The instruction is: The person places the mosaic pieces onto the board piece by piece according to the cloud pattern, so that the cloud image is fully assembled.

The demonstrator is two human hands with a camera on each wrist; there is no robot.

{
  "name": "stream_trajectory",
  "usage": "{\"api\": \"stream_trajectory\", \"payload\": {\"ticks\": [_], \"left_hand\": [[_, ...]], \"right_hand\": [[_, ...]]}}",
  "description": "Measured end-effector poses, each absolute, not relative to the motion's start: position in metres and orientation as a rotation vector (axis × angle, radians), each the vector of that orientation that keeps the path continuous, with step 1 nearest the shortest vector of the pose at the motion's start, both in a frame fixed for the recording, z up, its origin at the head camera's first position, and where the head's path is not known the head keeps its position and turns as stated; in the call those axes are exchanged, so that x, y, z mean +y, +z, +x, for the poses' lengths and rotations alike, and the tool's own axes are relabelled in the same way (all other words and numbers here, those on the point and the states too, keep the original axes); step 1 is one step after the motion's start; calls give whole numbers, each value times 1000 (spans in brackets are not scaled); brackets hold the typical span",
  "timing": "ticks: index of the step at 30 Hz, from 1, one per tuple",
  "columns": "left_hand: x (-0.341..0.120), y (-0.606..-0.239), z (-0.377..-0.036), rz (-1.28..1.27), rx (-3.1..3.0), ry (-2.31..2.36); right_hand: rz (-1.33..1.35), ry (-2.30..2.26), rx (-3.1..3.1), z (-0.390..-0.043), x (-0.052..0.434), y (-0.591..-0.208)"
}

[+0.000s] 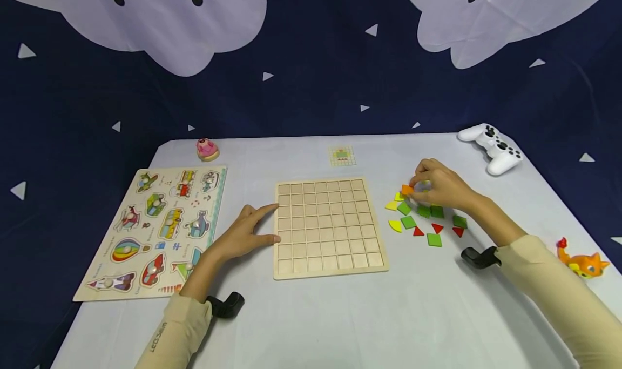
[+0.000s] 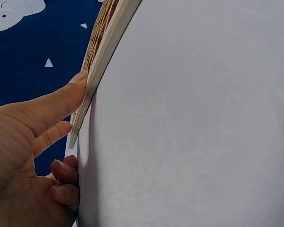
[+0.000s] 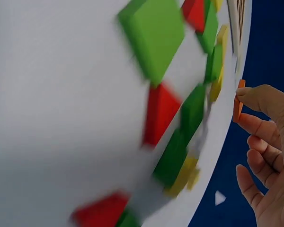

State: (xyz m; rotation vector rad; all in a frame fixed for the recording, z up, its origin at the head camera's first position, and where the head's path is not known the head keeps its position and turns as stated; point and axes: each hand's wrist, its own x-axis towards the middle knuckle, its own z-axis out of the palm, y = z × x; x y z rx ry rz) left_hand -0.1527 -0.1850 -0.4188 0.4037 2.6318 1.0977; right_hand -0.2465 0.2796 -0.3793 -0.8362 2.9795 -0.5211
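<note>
A wooden grid board (image 1: 330, 228) with bare square cells lies in the middle of the table. My left hand (image 1: 243, 234) touches its left edge with thumb and index finger spread apart; the left wrist view shows the thumb against the board's side (image 2: 102, 66). My right hand (image 1: 444, 186) pinches an orange tile (image 3: 239, 101) between thumb and index finger, held above the loose pieces. Below it lie several green square tiles (image 1: 434, 240), red triangles (image 1: 437, 228) and yellow pieces (image 1: 396, 225). Some pieces are partly hidden by the right hand.
A small printed pattern card (image 1: 342, 155) lies behind the board. To the left is a wooden vehicle puzzle (image 1: 160, 228), with a pink toy (image 1: 207, 149) behind it. A white game controller (image 1: 492, 147) and an orange toy figure (image 1: 585, 264) lie at the right.
</note>
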Motion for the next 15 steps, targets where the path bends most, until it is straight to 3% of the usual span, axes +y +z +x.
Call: {"api": "stream_trajectory", "payload": {"ticks": [15], "left_hand": [[-186, -420, -152, 405, 2636, 1122]], "right_hand": [[-1100, -653, 2839, -260, 202, -384]]}}
